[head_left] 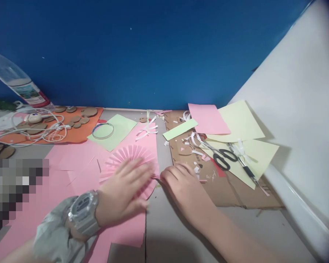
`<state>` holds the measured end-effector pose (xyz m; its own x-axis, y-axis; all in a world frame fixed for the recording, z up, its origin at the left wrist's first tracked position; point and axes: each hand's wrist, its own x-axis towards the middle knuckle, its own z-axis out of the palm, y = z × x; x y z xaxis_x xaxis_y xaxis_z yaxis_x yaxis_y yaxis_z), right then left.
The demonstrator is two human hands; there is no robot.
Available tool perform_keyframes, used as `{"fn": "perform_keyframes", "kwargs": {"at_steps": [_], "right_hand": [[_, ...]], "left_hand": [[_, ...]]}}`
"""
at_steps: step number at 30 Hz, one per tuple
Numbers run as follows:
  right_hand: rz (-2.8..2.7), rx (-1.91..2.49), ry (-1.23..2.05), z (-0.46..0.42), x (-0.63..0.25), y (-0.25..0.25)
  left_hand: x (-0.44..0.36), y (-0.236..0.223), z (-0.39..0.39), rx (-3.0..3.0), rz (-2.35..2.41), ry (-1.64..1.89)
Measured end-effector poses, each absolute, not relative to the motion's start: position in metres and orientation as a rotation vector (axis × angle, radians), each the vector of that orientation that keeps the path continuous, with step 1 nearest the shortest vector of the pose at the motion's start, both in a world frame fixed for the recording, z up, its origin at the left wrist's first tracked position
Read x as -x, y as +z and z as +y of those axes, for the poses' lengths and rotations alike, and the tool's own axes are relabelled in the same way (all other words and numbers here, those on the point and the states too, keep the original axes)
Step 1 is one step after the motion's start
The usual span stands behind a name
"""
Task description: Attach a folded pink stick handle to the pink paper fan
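My left hand point(124, 186) lies flat on the pink pleated disc point(117, 157), mid-scene, likely pinning its folds; my right hand point(182, 184) curls at its right edge, fingertips hidden, can't tell if pinching.

One head-worn camera faces forward and down, near the table point(159, 215).
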<state>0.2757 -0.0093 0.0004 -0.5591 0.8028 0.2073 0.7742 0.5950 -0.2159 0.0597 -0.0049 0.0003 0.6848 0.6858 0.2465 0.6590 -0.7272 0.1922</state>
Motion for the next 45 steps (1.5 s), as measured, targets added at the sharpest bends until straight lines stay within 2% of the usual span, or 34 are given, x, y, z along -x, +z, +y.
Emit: {"fn": "perform_keyframes", "kwargs": {"at_steps": [3,7,17,24,28,31,38,45], "right_hand": [[-2.573,1.288,0.196,-0.009,-0.271,-0.006],[-2.485,1.419,0.174,-0.011,-0.267,-0.008],[-2.549,1.512,0.216,-0.011,-0.270,0.000],[-2.708,1.649,0.105,-0.016,-0.286,0.016],[-2.858,1.678,0.041,-0.015,-0.293,0.024],[-2.921,1.599,0.125,-0.012,-0.292,0.033],[-2.709,1.498,0.363,-0.010,-0.298,0.041],[-2.566,1.365,0.285,0.013,-0.318,0.022]], "left_hand": [[-0.064,-0.009,-0.008,-2.846,0.956,0.165],[-0.067,-0.013,-0.010,-2.807,0.998,0.046],[-0.068,-0.013,-0.009,-2.787,1.003,0.047],[-0.069,-0.012,-0.009,-2.782,1.022,0.060],[-0.069,-0.003,-0.011,-2.753,1.062,0.041],[-0.072,0.010,-0.013,-2.747,1.144,0.057],[-0.096,0.020,0.013,-2.703,1.108,0.039],[-0.114,0.011,0.053,-2.639,0.995,-0.036]]}}
